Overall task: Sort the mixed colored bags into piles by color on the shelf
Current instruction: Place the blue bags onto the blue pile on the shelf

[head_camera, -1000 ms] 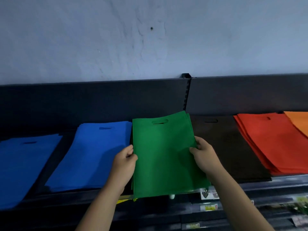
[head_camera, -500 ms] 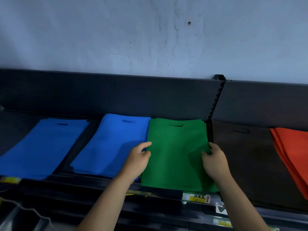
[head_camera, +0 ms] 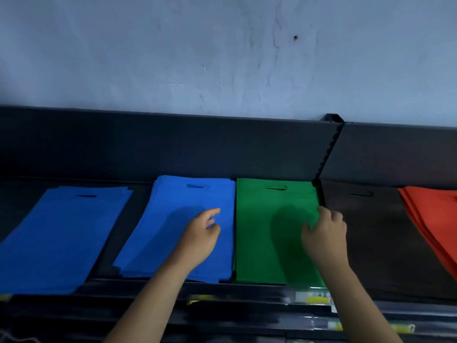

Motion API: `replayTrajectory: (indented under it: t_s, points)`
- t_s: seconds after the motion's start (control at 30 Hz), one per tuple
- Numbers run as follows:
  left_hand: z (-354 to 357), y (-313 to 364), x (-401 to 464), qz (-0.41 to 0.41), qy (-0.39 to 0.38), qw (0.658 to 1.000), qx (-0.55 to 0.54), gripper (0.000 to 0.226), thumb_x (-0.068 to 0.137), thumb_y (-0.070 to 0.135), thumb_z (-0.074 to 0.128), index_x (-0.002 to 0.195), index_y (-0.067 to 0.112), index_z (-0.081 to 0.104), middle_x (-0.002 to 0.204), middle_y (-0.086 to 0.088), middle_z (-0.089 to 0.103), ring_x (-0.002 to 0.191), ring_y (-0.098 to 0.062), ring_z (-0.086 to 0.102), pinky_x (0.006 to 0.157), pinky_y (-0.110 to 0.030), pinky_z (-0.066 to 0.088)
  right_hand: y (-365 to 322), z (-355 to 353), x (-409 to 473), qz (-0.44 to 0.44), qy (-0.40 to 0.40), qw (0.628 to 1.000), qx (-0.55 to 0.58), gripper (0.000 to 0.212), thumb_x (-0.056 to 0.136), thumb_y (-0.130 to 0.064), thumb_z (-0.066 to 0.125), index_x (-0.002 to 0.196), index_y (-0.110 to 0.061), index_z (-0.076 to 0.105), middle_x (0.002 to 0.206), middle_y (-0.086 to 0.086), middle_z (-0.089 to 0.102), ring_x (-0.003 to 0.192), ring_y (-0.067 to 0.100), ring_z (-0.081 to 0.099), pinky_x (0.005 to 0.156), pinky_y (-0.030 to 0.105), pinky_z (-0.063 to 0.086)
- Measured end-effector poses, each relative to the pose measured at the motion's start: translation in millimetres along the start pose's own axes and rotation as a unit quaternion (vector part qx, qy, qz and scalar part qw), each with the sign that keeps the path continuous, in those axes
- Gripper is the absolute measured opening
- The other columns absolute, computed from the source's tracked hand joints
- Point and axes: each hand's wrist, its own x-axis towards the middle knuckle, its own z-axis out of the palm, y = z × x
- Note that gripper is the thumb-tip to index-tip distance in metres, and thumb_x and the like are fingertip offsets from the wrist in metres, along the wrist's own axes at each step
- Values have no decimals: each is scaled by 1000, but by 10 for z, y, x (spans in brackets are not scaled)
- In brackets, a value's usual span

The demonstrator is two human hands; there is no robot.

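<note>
Lying flat on the dark shelf (head_camera: 222,149) from left to right are a blue pile (head_camera: 57,238), a second blue pile (head_camera: 178,219), a green pile (head_camera: 262,231), a dark brown pile (head_camera: 376,238) and a red pile (head_camera: 435,219). The left hand (head_camera: 200,237) hangs loose over the second blue pile, holding nothing. The right hand (head_camera: 326,232) pinches the green pile's right edge.

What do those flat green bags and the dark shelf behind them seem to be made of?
The flat green bags look like matte non-woven fabric, probably polypropylene: no sheen, thin flat sheets, a punched-out handle slot. The dark shelf back panel looks like painted metal, smooth with a slotted upright, though the dim light leaves that open.
</note>
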Motion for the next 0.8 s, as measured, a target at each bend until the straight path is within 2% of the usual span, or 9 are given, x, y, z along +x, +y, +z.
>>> replayTrajectory:
  t_s: [0.07,0.13,0.2,0.3,0.4,0.5,0.6,0.67,0.8]
  points:
    - [-360,-212,-20,-13,35,999,-10,43,106,20,46,147,28,50,153,-6,48,126,-34,59,57,-18,43,-309,145,-135,-22,-9,998,58,52,94,-5,69,143,4,55,139,27,53,128,46,53,109,47,43]
    - [-793,-442,-46,-24,91,995,-28,41,103,15,48,142,27,56,147,-8,55,130,-27,58,70,-24,46,-716,356,-322,-48,-48,992,109,46,95,-7,70,139,0,60,134,19,60,120,35,61,103,36,46]
    - [-1242,-644,-107,-30,154,987,-24,42,100,8,48,138,20,60,140,-10,61,129,-17,58,85,-25,46,-1165,582,-540,-69,-104,978,166,37,97,-7,68,134,-5,63,127,11,67,104,22,66,89,26,48]
    - [-1954,-1023,-240,-51,235,971,4,41,100,4,49,137,14,61,136,-14,63,126,-23,59,94,-29,43,-1883,975,-925,-66,-210,943,250,24,99,-7,65,122,-15,66,116,3,73,77,7,62,63,15,48]
    - [-2543,-1423,-354,-82,267,959,40,43,101,9,50,144,16,55,146,-15,55,129,-28,56,94,-33,44,-2496,1331,-1254,-52,-303,902,302,23,99,-10,67,120,-17,64,119,0,72,80,10,62,69,18,52]
    - [-2951,-1738,-409,-109,264,949,136,49,100,12,55,148,12,50,153,-13,50,131,-34,54,99,-39,46,-2958,1621,-1454,-22,-355,874,330,47,87,-32,74,130,-18,63,127,-1,70,110,13,68,104,40,57]
    - [-3197,-1948,-444,-122,240,940,207,53,97,14,57,149,4,47,155,-16,47,137,-38,48,112,-48,40,-3300,1919,-1559,15,-360,873,329,58,89,-31,77,141,-14,57,133,3,66,121,19,65,112,46,52]
    - [-3185,-1953,-471,-118,200,940,250,55,99,20,54,151,4,43,156,-15,44,141,-35,44,117,-46,36,-3406,2067,-1579,54,-365,866,337,45,95,-23,73,136,-16,56,126,4,68,114,19,67,106,42,55]
    - [-3136,-1892,-525,-87,135,962,223,54,104,36,49,154,19,41,162,0,36,145,-24,39,116,-40,38,-3529,2231,-1565,70,-348,878,322,29,73,-30,72,87,-9,58,84,12,62,78,25,64,70,38,46]
